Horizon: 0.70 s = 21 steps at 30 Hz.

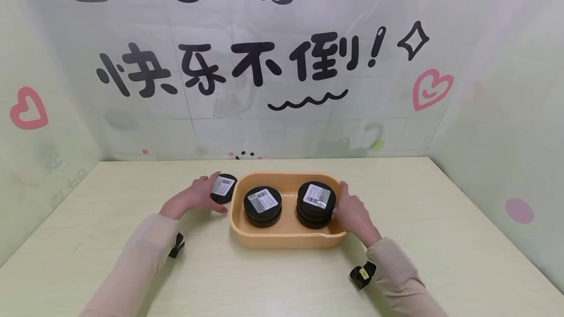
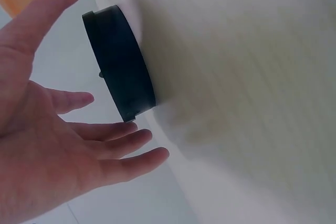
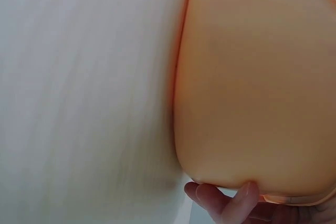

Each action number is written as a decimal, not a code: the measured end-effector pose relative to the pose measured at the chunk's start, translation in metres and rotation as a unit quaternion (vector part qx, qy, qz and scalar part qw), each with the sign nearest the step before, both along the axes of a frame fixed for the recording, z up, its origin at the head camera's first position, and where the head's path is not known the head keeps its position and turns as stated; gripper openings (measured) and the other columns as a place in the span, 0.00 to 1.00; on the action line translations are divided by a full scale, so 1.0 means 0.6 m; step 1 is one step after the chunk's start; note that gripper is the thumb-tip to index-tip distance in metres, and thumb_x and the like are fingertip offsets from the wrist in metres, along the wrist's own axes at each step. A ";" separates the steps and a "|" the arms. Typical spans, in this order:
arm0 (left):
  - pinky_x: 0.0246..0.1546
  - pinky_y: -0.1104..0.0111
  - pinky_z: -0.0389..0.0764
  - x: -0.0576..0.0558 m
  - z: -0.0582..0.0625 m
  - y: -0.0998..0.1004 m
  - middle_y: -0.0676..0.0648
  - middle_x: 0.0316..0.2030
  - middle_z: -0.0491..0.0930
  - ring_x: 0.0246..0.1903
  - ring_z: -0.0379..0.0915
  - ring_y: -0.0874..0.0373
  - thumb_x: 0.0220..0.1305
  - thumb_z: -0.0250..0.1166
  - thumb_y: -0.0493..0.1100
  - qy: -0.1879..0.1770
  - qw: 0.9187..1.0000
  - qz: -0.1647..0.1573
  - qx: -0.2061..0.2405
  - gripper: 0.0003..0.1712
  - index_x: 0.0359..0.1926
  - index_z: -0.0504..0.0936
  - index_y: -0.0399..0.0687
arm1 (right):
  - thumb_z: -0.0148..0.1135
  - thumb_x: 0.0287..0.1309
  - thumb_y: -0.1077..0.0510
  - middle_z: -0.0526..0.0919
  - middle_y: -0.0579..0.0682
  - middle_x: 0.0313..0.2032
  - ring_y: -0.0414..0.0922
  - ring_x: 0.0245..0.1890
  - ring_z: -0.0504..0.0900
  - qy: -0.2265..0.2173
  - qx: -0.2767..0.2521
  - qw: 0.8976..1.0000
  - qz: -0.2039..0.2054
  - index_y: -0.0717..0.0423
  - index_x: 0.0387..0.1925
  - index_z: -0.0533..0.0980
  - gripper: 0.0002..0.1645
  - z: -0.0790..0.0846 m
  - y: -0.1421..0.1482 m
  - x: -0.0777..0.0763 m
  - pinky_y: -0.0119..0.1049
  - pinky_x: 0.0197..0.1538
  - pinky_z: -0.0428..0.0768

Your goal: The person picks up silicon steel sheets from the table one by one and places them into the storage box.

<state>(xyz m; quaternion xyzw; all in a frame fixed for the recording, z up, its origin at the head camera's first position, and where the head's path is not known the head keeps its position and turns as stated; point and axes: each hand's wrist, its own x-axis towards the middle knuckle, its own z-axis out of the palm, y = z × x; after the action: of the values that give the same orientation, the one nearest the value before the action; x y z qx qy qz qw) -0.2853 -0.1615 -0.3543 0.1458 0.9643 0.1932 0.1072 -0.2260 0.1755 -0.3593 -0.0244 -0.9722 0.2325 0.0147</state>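
My left hand (image 1: 203,193) is spread around a flat, round black lidded container (image 1: 223,188) with a silver label, just left of an orange plastic basin (image 1: 288,242). In the left wrist view the container (image 2: 119,64) sits flat on the table, fingertips near its far side and the thumb stretched towards the basin. Inside the basin, matching black containers form a left stack (image 1: 262,212) and a taller right stack (image 1: 315,209). My right hand (image 1: 353,213) grips the basin's right end, its fingers (image 3: 242,200) against the end wall.
The pale wooden table (image 1: 282,283) runs back to a white printed backdrop (image 1: 282,131) with black lettering. Similar printed sheets (image 1: 39,185) rise along the left and right sides.
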 end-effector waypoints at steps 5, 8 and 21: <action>0.52 0.42 0.58 -0.007 0.001 0.006 0.20 0.57 0.50 0.55 0.50 0.28 0.39 0.72 0.53 -0.018 0.999 -0.009 -0.027 0.63 0.65 0.43 0.29 | 0.48 0.48 0.67 0.73 0.61 0.23 0.50 0.20 0.73 0.000 0.003 1.000 -0.001 0.66 0.60 0.51 0.35 0.000 0.000 0.000 0.40 0.20 0.71; 0.52 0.42 0.58 -0.011 0.000 0.010 0.21 0.58 0.49 0.56 0.49 0.29 0.39 0.72 0.54 -0.029 0.999 -0.004 -0.037 0.63 0.65 0.43 0.30 | 0.48 0.48 0.67 0.74 0.62 0.23 0.50 0.20 0.73 0.001 0.004 1.000 0.000 0.67 0.60 0.51 0.35 0.000 0.000 0.000 0.40 0.20 0.71; 0.51 0.44 0.61 -0.032 0.000 0.025 0.22 0.57 0.51 0.54 0.54 0.31 0.41 0.71 0.50 -0.032 0.998 -0.001 -0.060 0.58 0.65 0.46 0.31 | 0.48 0.49 0.67 0.74 0.62 0.23 0.50 0.20 0.73 -0.003 0.000 1.000 -0.004 0.67 0.60 0.51 0.35 0.001 -0.001 -0.001 0.40 0.20 0.71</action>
<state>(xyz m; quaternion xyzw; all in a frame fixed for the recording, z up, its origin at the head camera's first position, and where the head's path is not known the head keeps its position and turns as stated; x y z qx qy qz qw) -0.3043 -0.1465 -0.3544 0.1343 0.9702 0.1390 0.1464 -0.2265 0.1748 -0.3587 -0.0285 -0.9721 0.2323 0.0127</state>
